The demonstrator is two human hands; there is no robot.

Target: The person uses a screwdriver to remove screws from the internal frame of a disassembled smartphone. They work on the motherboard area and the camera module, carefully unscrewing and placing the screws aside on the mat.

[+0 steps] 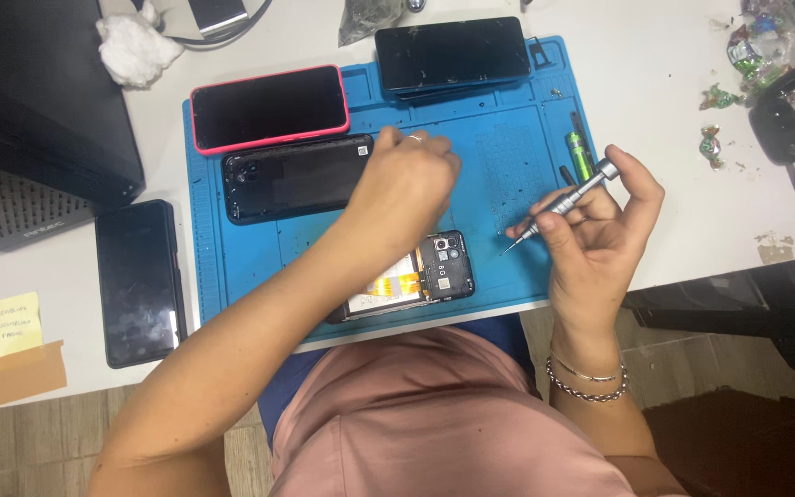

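Note:
My right hand [600, 225] grips a slim silver screwdriver [558, 204], its tip pointing down-left just above the blue work mat [241, 258]. My left hand [407, 184] hovers over the mat with its fingers curled together, above an opened phone [434, 271] whose back is off, showing its board and a yellow flex strip. Whether the left fingers pinch anything is hidden. A black phone back cover [292, 177] lies just left of that hand.
A red-cased phone [269, 106] and a dark phone [453, 53] lie at the mat's far edge. Another black phone [138, 281] rests off the mat, left. A green tool [580, 152], crumpled tissue [135, 48], yellow note [6, 327] and black box [39, 101] surround it.

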